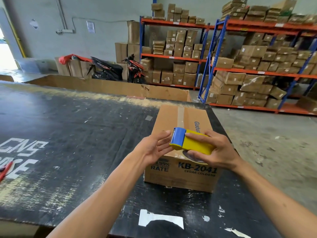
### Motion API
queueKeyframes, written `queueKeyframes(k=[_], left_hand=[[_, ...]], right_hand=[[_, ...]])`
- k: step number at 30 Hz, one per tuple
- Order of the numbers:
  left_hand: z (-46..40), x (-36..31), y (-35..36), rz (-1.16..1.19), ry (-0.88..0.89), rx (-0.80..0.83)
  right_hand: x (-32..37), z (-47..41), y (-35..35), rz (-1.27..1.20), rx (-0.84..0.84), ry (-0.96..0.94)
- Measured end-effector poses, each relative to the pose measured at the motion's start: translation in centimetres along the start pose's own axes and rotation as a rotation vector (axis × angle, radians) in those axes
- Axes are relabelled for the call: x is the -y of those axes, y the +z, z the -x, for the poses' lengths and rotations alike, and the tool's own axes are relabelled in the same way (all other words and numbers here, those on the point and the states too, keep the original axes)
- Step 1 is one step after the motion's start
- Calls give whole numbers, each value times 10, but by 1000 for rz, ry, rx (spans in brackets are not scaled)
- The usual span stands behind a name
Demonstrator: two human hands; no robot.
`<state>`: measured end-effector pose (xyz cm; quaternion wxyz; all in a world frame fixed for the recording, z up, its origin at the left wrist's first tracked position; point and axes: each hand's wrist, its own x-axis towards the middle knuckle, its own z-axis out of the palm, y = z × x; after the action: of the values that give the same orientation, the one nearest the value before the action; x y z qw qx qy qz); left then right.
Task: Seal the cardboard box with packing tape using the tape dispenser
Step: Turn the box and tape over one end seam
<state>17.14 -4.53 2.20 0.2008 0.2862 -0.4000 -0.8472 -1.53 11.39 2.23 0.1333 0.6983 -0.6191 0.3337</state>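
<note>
A brown cardboard box (181, 176) printed "KB-2041" stands on the black table (72, 134), its flaps closed and a strip of clear tape running along the far part of its top seam. My right hand (216, 150) grips a yellow tape dispenser (190, 142) with a blue cutter head, held just above the near top edge of the box. My left hand (154, 148) is beside the blue head, fingers spread, fingertips at the cutter blade. The tape roll is mostly hidden under my right hand.
A large open carton (109, 87) stands behind the table. Blue and orange racks (257, 73) full of boxes line the right and back, with two scooters (120, 69) by the wall. A red object (5, 170) lies at the table's left edge.
</note>
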Motion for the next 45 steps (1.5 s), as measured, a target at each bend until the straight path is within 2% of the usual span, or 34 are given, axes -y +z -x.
queueKeyframes(k=[10, 14, 17, 20, 24, 29, 32, 34, 36, 39, 45], left_hand=[[-5, -2, 2, -29, 55, -172], [-1, -2, -4, 22, -10, -90], [0, 1, -9, 7, 17, -58], [-1, 5, -10, -33, 57, -137], [-3, 7, -9, -224, 127, -265], [6, -12, -35, -149, 186, -332], [7, 1, -55, -318, 273, -355], [4, 22, -62, -495, 373, -408], [3, 38, -65, -563, 452, -421], [2, 50, -66, -536, 505, -437], [-4, 59, -65, -496, 491, -499]], right_hand=[[4, -4, 12, -119, 11, 91], [5, -2, 14, -143, 8, 101], [6, -1, 15, -146, 9, 113], [8, -3, 16, -125, 35, 111], [14, -4, 18, -56, 110, 97], [6, 6, -4, -10, 141, 115], [0, 16, -19, 6, 206, 97], [2, 16, -23, 65, 322, 86], [3, 13, -22, 161, 402, 70], [6, 7, -20, 303, 481, 47], [23, -6, -8, 519, 548, 17]])
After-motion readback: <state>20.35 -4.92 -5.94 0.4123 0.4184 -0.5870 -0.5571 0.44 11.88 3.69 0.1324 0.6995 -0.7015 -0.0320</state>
